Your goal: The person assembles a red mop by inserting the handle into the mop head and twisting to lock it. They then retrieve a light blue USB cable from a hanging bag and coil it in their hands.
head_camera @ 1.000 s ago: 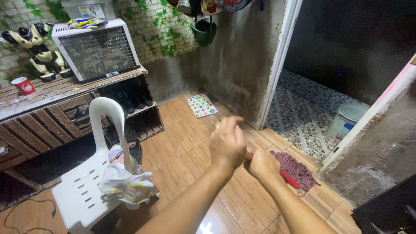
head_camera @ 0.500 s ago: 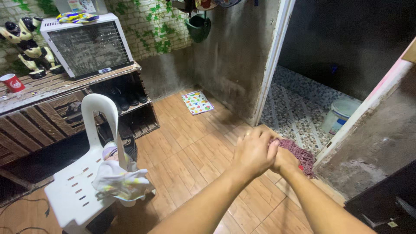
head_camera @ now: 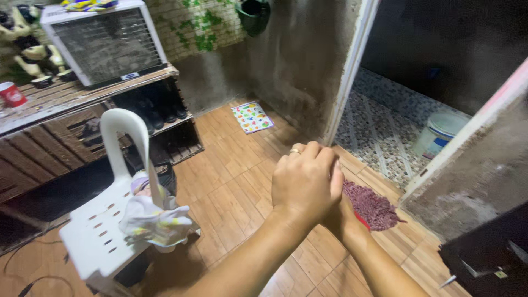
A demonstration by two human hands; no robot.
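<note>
A mop with a maroon string head (head_camera: 375,204) and a red base lies on the wood-pattern floor at a doorway threshold. Both my hands are stacked in front of me above it. My left hand (head_camera: 305,184), a ring on one finger, is curled on top and covers most of my right hand (head_camera: 342,218). The right hand is closed lower down, just above the mop head. The mop handle runs straight towards the camera and is hidden by my hands.
A white plastic chair (head_camera: 102,234) with a bundled cloth (head_camera: 151,220) stands at my left. Behind it is a wooden pallet shelf (head_camera: 66,102) with a white appliance (head_camera: 104,44), a red cup (head_camera: 12,94) and shoes (head_camera: 165,113). A colourful mat (head_camera: 252,117) lies by the wall. A white bucket (head_camera: 440,135) stands on the pebble floor (head_camera: 379,126).
My hands pushed the mop towards the doorway, then drew back a little. My left hand now covers my right, and the view has tilted down slightly.
</note>
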